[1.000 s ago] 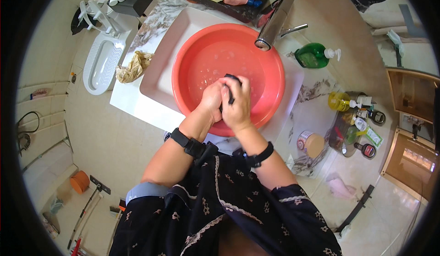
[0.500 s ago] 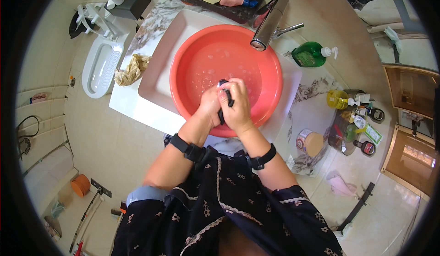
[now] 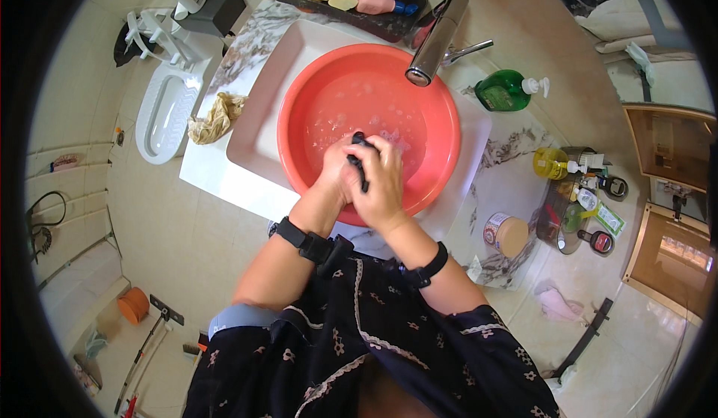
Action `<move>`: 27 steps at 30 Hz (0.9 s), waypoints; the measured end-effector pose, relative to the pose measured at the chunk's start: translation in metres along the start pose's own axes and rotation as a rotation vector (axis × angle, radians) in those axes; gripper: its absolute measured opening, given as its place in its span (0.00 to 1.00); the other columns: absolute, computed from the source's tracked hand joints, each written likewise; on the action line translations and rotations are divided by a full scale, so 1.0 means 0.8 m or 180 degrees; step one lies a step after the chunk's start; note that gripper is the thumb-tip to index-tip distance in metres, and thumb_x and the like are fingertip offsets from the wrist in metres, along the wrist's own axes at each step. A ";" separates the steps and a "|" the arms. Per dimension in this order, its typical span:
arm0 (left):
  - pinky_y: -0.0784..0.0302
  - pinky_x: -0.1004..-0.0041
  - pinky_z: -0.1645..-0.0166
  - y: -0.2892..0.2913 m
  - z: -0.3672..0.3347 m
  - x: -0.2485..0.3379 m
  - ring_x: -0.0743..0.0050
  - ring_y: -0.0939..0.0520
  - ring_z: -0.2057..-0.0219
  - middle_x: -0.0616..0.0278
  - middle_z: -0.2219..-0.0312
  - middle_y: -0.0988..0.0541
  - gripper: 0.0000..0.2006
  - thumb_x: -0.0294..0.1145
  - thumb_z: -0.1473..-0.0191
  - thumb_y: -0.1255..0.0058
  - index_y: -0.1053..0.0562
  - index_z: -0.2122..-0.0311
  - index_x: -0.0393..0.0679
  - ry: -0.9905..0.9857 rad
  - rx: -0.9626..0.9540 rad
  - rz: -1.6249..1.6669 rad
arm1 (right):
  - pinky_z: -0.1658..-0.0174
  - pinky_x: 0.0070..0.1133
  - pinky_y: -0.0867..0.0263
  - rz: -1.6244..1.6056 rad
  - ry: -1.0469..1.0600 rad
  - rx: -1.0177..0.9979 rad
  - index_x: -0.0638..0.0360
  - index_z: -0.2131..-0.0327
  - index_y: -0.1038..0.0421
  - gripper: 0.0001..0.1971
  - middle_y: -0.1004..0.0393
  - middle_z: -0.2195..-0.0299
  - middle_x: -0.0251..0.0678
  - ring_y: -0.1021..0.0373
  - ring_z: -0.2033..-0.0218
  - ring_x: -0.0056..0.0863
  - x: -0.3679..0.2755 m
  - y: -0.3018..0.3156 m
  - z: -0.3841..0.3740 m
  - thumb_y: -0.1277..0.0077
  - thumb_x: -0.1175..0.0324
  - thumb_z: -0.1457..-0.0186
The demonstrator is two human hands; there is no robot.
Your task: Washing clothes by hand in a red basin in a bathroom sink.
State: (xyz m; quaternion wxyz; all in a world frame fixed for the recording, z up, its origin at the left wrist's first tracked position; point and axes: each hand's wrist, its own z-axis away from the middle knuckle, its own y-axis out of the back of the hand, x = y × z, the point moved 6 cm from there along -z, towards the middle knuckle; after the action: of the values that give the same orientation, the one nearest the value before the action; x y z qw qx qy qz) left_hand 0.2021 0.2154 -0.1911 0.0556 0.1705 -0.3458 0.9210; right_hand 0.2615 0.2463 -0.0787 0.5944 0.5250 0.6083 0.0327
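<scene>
Both hands are pressed together over the near part of a coral-red basin [image 3: 294,141] that holds soapy water [image 3: 359,92] with suds. Between them is a small, wet-looking black cloth [image 3: 359,165], bunched up; its exact kind is hidden by my fingers. My left hand [image 3: 338,165] is closed around its left side. On the other side, my right hand [image 3: 384,182] grips it with bent fingers. The basin sits in a white rectangular sink [image 3: 254,130], under a chrome tap [image 3: 437,40].
A crumpled beige cloth [image 3: 217,117] lies on the counter's left. Right of the basin stand a green pump bottle [image 3: 502,90], a yellow pump bottle [image 3: 550,162] and a round jar [image 3: 506,235]. Behind the sink is a black tray [image 3: 299,2] with soap bars. A squat toilet [image 3: 166,111] lies left.
My hands have shifted slightly against each other, and the black cloth is bunched differently between them. More suds show in the water just beyond my fingers.
</scene>
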 end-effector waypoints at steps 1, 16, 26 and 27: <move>0.29 0.71 0.63 -0.018 0.013 -0.008 0.68 0.26 0.69 0.60 0.72 0.28 0.12 0.37 0.42 0.67 0.31 0.65 0.43 0.0185 -0.0087 -0.0141 | 0.55 0.31 0.40 -0.0219 -0.0122 0.0198 0.57 0.64 0.32 0.09 0.34 0.63 0.45 0.37 0.60 0.45 0.028 -0.001 -0.007 0.51 0.71 0.51; 0.32 0.73 0.60 -0.036 0.041 0.013 0.72 0.26 0.63 0.59 0.63 0.25 0.30 0.51 0.52 0.47 0.33 0.53 0.35 0.0068 -0.1263 -0.2087 | 0.63 0.22 0.33 -0.4674 -0.3541 0.0100 0.55 0.65 0.31 0.11 0.28 0.69 0.31 0.30 0.70 0.22 0.122 -0.018 -0.064 0.50 0.59 0.47; 0.26 0.67 0.59 -0.034 0.010 0.030 0.64 0.23 0.66 0.56 0.66 0.25 0.16 0.35 0.48 0.50 0.32 0.56 0.38 -0.0300 -0.0460 -0.0364 | 0.48 0.22 0.44 -0.3695 -0.2492 -0.1188 0.62 0.50 0.38 0.28 0.32 0.55 0.34 0.37 0.53 0.23 0.115 -0.027 0.011 0.49 0.52 0.48; 0.27 0.66 0.57 -0.020 0.001 0.031 0.64 0.23 0.64 0.56 0.65 0.25 0.17 0.38 0.47 0.51 0.32 0.55 0.39 -0.0060 -0.0475 -0.0357 | 0.49 0.21 0.43 -0.2990 -0.2680 -0.1322 0.62 0.50 0.38 0.28 0.31 0.56 0.33 0.36 0.54 0.24 0.124 -0.028 0.030 0.49 0.53 0.48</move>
State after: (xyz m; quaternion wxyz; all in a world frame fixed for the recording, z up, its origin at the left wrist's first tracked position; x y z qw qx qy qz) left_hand 0.1828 0.2268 -0.1718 0.1165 0.1937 -0.4038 0.8865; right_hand 0.2916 0.2893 -0.1687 0.8212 0.0465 0.4694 -0.3211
